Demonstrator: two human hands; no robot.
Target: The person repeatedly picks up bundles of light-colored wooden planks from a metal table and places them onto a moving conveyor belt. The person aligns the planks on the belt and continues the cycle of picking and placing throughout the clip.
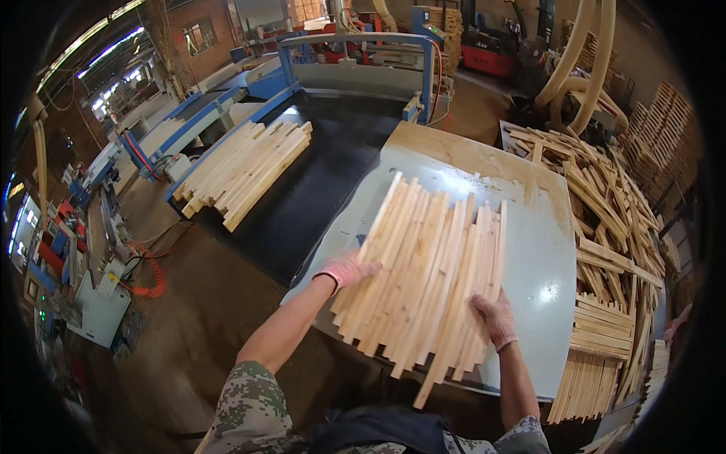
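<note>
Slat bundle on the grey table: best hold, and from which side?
Probably by its two long flanks near the near end, one hand per side, coming from the table's near edge. The slat bundle lies flat as a loose fan, near ends overhanging the grey table. The left hand rests on its left flank, the right hand on its right, squeezing inward.
</note>
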